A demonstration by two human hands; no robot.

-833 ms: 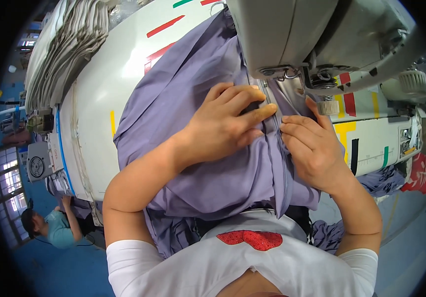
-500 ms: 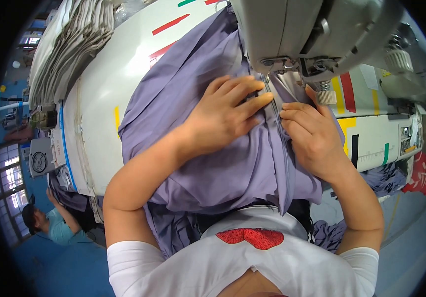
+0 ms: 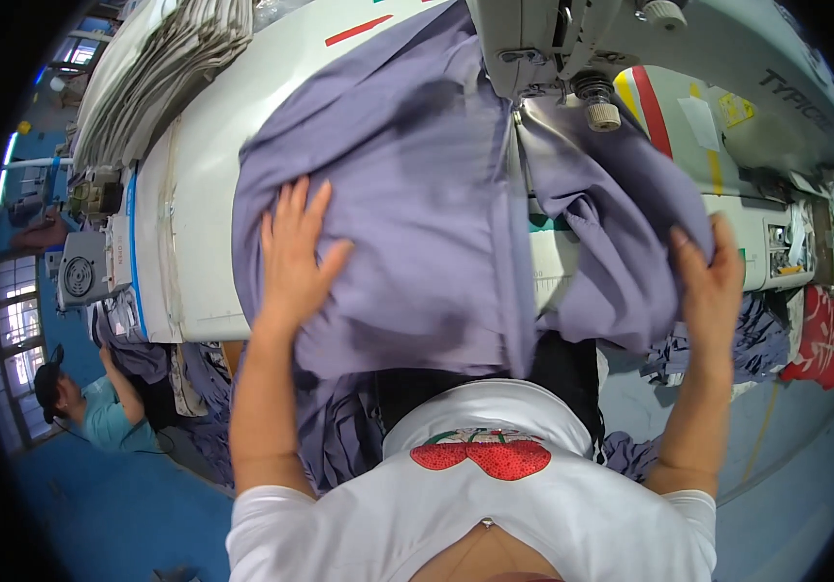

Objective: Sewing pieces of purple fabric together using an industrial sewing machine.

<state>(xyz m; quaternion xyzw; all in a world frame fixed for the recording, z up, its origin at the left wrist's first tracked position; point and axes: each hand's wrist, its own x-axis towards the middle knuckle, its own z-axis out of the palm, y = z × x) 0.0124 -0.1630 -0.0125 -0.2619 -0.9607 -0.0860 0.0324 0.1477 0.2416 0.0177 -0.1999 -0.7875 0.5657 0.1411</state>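
Lavender cloth (image 3: pixel 407 242) is spread over the bed of a sewing machine (image 3: pixel 572 44), with part of it under the presser foot (image 3: pixel 524 107). My left hand (image 3: pixel 298 257) lies flat on the left part of the cloth, fingers spread. Off to the right, my right hand (image 3: pixel 711 267) pinches the outer edge of a lifted, folded part of the same cloth between thumb and fingers. A gap between the two parts runs down from the needle area, showing the pale table beneath. The cloth's front edge hangs toward my lap, blurred by motion.
A thick stack of pale cut pieces (image 3: pixel 160 82) stands at the far left. Dark lavender pieces (image 3: pixel 339 417) hang below the table edge. To the right are more bundled cloth (image 3: pixel 752 335) and a red patterned cloth (image 3: pixel 819 339). Another person (image 3: pixel 97 398) works at the left.
Both hands have left the needle area. My left hand has moved left and flattened on the cloth; my right has moved right, drawing part of the cloth aside and opening a gap.
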